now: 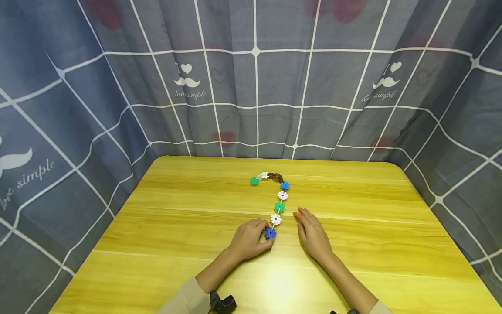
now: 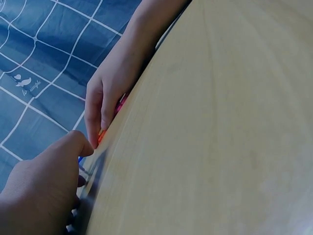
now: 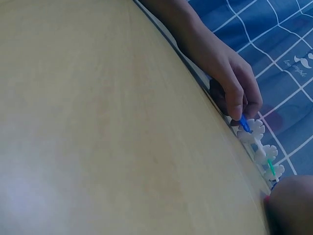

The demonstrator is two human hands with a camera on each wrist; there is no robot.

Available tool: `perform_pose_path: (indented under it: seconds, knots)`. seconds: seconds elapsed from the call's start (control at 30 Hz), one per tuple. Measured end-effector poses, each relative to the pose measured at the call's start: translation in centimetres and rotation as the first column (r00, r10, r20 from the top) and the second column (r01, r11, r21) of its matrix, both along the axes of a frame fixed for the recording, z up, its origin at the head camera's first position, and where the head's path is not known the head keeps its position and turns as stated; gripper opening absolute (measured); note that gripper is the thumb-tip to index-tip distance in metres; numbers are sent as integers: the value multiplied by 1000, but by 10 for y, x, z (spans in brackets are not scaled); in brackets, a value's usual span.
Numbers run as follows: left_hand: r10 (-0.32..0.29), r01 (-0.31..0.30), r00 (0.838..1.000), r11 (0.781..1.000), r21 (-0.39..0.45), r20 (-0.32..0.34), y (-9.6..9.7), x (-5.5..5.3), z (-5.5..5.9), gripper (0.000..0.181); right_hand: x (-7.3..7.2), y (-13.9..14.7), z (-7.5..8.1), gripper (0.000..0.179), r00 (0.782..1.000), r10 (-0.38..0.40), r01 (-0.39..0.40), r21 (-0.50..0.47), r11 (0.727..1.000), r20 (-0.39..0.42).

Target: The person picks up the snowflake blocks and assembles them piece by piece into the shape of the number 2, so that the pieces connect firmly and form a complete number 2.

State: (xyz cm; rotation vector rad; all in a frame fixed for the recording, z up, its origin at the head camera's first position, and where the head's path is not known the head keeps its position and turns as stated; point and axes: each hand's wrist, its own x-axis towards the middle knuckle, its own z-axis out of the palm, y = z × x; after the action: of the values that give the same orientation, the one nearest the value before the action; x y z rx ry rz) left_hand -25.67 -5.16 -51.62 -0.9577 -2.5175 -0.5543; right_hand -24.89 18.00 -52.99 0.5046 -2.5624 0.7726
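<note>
A chain of linked plastic snowflake discs (image 1: 279, 207) in white, green, blue and brown curves across the table in the head view. My left hand (image 1: 249, 240) pinches the dark blue disc (image 1: 270, 233) at its near end between thumb and fingers. To the right of the chain, my right hand (image 1: 315, 235) is low at the tabletop, with an orange disc (image 2: 101, 135) between its thumb and fingertips. A bit of a pink piece (image 2: 121, 104) shows under that palm in the left wrist view. The far end of the chain is a green disc (image 1: 254, 180).
The wooden table (image 1: 157, 209) has a far edge close to a grey-blue checked curtain (image 1: 235, 87), which also hangs along both sides. A black wrist device (image 1: 222, 302) sits at the left sleeve.
</note>
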Motion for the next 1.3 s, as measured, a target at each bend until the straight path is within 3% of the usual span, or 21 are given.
perform_pose_path:
  seconds: [0.37, 0.57, 0.67, 0.77, 0.83, 0.93, 1.03, 1.13, 1.2, 1.3]
  knots:
    - [-22, 22, 1000, 1000, -15, -3, 1, 0, 0, 28, -1, 0, -1, 32, 1000, -6, 6, 3, 1000, 11]
    - [-87, 85, 996, 996, -41, -34, 3, 2, 1, 35, -2, 1, -2, 31, 1000, -12, 12, 4, 1000, -10]
    - [-103, 103, 995, 994, -21, -9, 3, 0, 1, 37, -2, 1, -2, 31, 1000, -14, 14, 1, 1000, -15]
    - [-62, 60, 997, 997, 54, 46, 1, -6, 0, 33, -3, 0, -1, 32, 1000, -13, 13, -10, 1000, -1]
    - [11, -21, 997, 992, 125, 73, -2, -16, 0, 28, -5, 1, 1, 32, 1000, -11, 12, -49, 999, 27]
    - [152, -179, 980, 954, 242, 125, -11, -42, -1, 22, -12, 3, 7, 33, 996, -16, 29, -164, 986, 84]
    - [236, -308, 943, 885, 350, 234, -21, -73, 0, 26, -25, 8, 12, 35, 987, -24, 72, -308, 949, 159]
    - [259, -390, 903, 830, 399, 343, -24, -100, 1, 39, -45, 10, 15, 40, 972, -36, 132, -408, 903, 234]
    - [274, -420, 884, 823, 382, 380, -22, -112, 1, 47, -59, 9, 14, 45, 962, -47, 164, -433, 886, 268]
    - [301, -422, 878, 855, 303, 373, -16, -122, 0, 56, -78, 4, 12, 51, 953, -80, 195, -387, 901, 294]
